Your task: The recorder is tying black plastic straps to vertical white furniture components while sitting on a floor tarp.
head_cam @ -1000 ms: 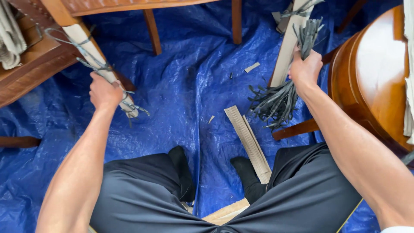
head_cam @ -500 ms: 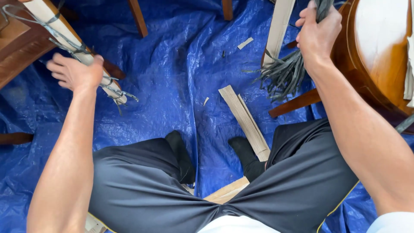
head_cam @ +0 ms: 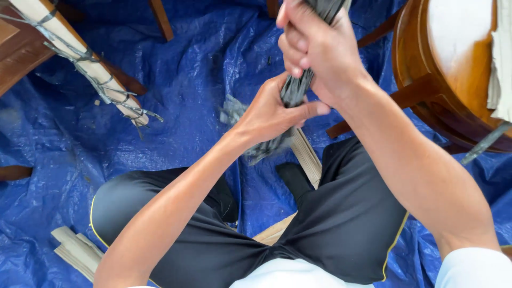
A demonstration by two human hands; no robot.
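From the head camera, your right hand (head_cam: pixel 320 50) is clamped around the upper part of a bundle of dark grey strips (head_cam: pixel 293 90), fingers wrapped fully round it. Your left hand (head_cam: pixel 272 114) has its grip closed on the same bundle just below, thumb pressed across the front. The bundle hangs over your lap, above the blue tarp (head_cam: pixel 202 80), and its loose lower ends (head_cam: pixel 261 149) fan out blurred under the left hand.

To work the bundle well, I would keep the upper hand firm as the anchor and let the lower hand do the sliding or sorting, so the strips stay aligned and do not splay. Hold it clear of your knees.

To your left, a pale slat bound with grey strips (head_cam: pixel 80 69) leans off a wooden frame. A flat wooden slat (head_cam: pixel 306 157) lies on the tarp between your feet, and a round wooden chair (head_cam: pixel 442 69) stands to your right.
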